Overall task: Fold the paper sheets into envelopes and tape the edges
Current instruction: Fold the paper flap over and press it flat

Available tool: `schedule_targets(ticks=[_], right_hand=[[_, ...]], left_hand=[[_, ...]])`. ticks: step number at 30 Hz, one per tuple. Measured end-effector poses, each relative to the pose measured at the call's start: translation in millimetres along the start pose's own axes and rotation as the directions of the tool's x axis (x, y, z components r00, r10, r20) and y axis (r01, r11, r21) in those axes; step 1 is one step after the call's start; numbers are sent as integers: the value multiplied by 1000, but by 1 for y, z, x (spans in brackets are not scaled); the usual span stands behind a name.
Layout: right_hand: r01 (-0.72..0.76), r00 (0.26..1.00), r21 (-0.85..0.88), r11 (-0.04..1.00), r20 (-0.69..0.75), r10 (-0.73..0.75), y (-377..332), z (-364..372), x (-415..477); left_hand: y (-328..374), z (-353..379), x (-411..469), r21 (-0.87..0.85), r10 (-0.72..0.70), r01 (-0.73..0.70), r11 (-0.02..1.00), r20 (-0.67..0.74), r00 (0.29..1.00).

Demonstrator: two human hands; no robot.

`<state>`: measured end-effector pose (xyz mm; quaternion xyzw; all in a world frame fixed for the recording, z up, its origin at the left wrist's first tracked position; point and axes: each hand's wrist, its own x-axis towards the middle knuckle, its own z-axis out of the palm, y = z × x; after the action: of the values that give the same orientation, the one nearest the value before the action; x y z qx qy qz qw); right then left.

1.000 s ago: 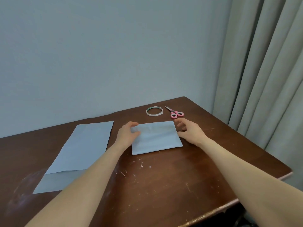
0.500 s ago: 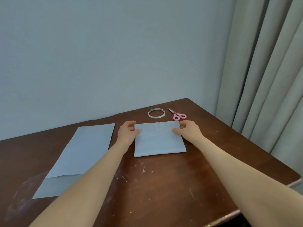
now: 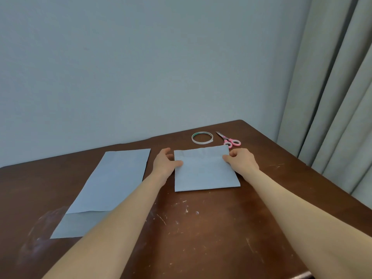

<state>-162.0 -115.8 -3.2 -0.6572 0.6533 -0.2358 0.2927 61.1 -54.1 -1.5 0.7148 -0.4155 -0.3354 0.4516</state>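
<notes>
A light blue folded paper (image 3: 205,172) lies flat on the brown table (image 3: 201,228), with a crease across its upper part. My left hand (image 3: 164,163) holds its left edge, thumb on top of the sheet and fingers curled beside it. On the other side, my right hand (image 3: 242,160) pinches the upper right edge, thumb on the paper. A tape roll (image 3: 202,137) and pink-handled scissors (image 3: 229,140) lie just beyond the paper's far edge.
Two flat blue sheets (image 3: 112,184), one overlapping the other, lie to the left of my left arm. A wall stands behind the table. A grey curtain (image 3: 332,97) hangs beside the table's right edge. The table top is scratched near me.
The folded paper has been turned square to me. My right hand moved from beside its right edge onto its upper right corner, and my left thumb stays on the left edge.
</notes>
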Motion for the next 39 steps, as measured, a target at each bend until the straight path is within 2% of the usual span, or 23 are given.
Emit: schedule_targets(ticks=[7, 12, 20, 39], right_hand=[[-19, 1000, 144, 989, 5, 19, -1, 0, 3], [-27, 997, 214, 977, -59, 40, -5, 5, 6], [-40, 998, 167, 985, -43, 48, -4, 5, 9], [-80, 995, 141, 987, -54, 88, -6, 6, 10]], left_hand=[[-7, -4, 0, 29, 20, -20, 999, -9, 1000], [-7, -3, 1, 20, 4, -4, 1000, -10, 1000], [-6, -4, -3, 29, -43, 44, 999, -23, 999], [3, 1, -10, 141, -31, 41, 989, -72, 997]])
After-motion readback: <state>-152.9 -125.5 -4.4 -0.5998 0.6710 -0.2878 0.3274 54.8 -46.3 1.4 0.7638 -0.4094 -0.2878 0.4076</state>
